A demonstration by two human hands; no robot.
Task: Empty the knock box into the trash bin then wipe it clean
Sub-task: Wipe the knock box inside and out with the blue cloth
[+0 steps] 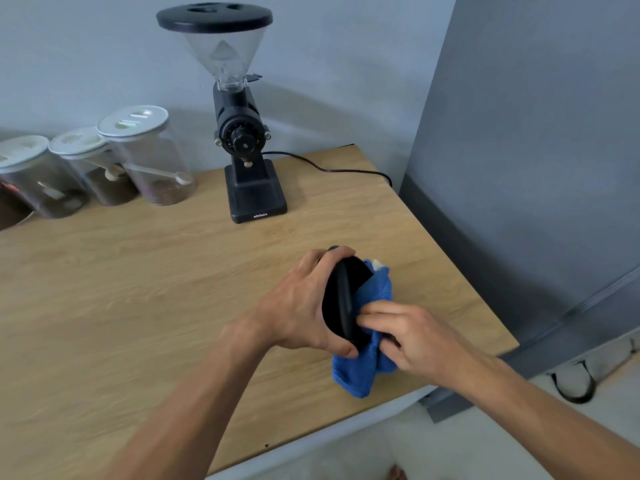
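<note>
The left hand (pixel 304 303) gripped the black knock box (pixel 341 299), tipped sideways above the wooden table (pixel 138 289); the right hand (pixel 415 337) pinched a blue cloth (pixel 367 362) against it. At eleven o'clock stood a grinder (pixel 242 140), beside grey walls.

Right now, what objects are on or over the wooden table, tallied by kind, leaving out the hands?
Clear canisters with white lids: 3 ()
Coffee grinder: 1
Black knock box, gripped by the left hand: 1
Blue cloth, pressed against it by the right hand: 1
Total: 6
</note>
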